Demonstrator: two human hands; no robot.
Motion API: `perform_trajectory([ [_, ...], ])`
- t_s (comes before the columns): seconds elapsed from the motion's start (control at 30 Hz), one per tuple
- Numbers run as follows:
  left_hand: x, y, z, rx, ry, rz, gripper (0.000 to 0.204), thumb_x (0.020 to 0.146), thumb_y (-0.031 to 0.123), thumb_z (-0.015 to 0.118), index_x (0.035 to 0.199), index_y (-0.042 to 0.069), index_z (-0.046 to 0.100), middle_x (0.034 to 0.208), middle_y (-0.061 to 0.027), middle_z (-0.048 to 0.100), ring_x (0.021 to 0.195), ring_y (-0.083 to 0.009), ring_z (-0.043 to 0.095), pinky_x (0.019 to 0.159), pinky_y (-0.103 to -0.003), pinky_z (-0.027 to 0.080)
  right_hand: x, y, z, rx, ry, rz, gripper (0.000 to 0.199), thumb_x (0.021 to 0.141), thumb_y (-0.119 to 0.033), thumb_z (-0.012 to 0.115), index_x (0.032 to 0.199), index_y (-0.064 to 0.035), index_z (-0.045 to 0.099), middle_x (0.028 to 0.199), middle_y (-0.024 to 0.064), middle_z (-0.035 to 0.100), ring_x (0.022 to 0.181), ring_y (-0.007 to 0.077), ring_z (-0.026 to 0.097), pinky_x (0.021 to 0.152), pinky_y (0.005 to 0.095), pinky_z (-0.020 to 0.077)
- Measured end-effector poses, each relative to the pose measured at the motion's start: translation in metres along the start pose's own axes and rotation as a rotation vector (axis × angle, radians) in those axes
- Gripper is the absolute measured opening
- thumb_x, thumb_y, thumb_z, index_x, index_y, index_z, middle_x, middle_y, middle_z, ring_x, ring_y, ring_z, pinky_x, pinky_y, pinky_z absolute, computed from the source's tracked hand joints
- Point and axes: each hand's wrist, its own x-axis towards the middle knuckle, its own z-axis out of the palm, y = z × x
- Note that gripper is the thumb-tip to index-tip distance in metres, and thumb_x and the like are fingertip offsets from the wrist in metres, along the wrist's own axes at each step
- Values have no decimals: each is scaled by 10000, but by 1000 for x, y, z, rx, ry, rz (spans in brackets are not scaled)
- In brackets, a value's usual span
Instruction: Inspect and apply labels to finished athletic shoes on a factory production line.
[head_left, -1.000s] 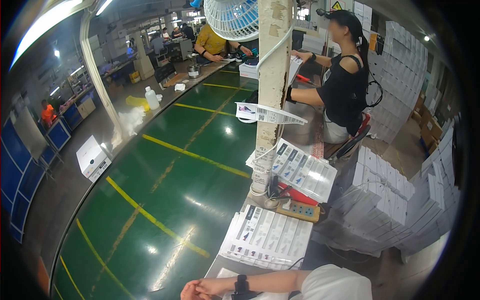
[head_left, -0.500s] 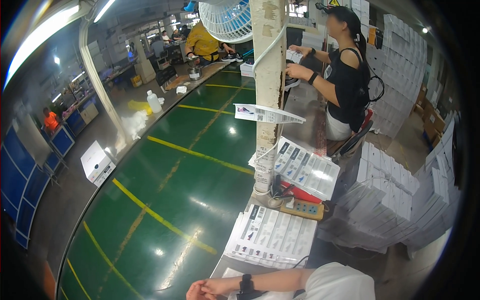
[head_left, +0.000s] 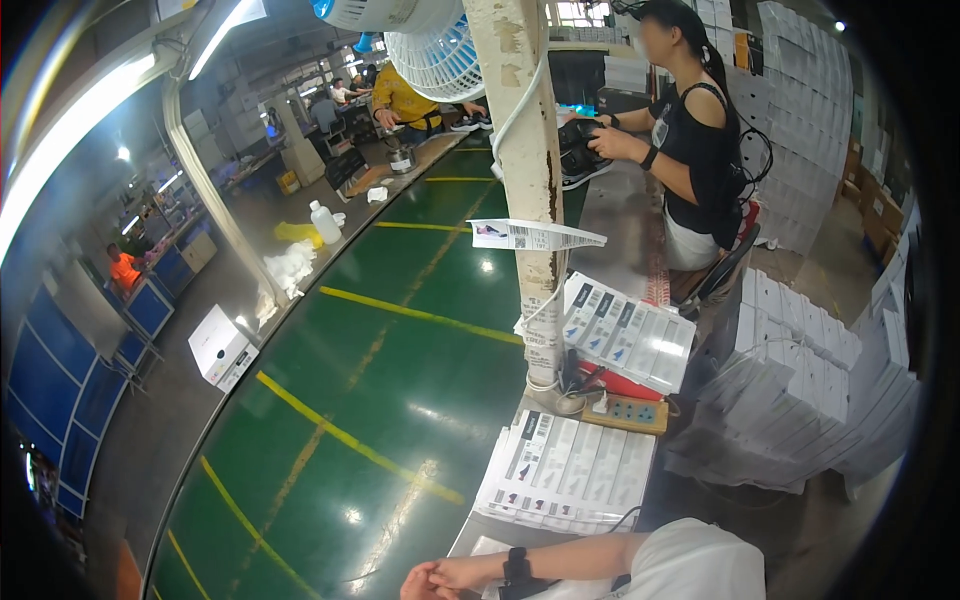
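My right forearm, in a white sleeve with a black wrist band, lies along the lower edge. My right hand point(head_left: 455, 574) has its fingers curled against my left hand point(head_left: 414, 592), which is mostly cut off by the frame. I see nothing held in either. Both hands rest at the near end of the grey table, just below a stack of white printed label sheets point(head_left: 565, 470).
A wide green conveyor belt point(head_left: 380, 380) with yellow lines runs away on the left. A white post point(head_left: 527, 190) with a fan, a power strip point(head_left: 625, 412) and a second sheet stack point(head_left: 628, 330) stand ahead. A person in black point(head_left: 690, 150) handles a dark shoe. Stacked white boxes point(head_left: 800, 400) are on the right.
My hands stay together at the lower edge, shifted slightly right as the view swung. The person in black lowered both arms toward the table by the post.
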Motion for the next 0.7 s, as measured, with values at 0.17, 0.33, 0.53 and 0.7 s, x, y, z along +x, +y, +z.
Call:
perform_trajectory([
  [0.17, 2, -1, -3, -36, -26, -12, 260, 909, 218, 498, 1042, 8, 574, 718, -56, 609, 495, -169, 550, 464, -249, 451, 3, 2, -1, 64, -23, -26, 209, 951, -135, 330, 753, -102, 391, 570, 32, 491, 511, 130, 476, 495, 252, 360],
  [0.33, 3, -1, -4, -34, -48, -11, 256, 910, 216, 500, 1033, 6, 578, 723, -63, 615, 496, -174, 555, 469, -254, 453, -2, 0, 0, -22, -29, -83, 172, 930, -100, 340, 760, -116, 360, 568, 25, 495, 516, 123, 500, 490, 243, 366],
  [0.53, 1, -1, -1, -38, -12, -13, 267, 913, 219, 497, 1051, 2, 571, 730, -69, 621, 500, -179, 563, 473, -259, 456, -5, -4, 0, -38, -78, -132, 167, 908, -58, 357, 761, -134, 332, 570, 8, 501, 529, 120, 536, 487, 233, 370],
  [0.7, 2, -1, -3, -60, -29, -19, 283, 912, 222, 499, 1072, -2, 561, 732, -71, 621, 499, -183, 565, 472, -265, 457, -4, -3, -1, -1, -69, -84, 182, 898, -38, 370, 756, -137, 316, 567, 5, 497, 532, 122, 545, 486, 232, 375],
])
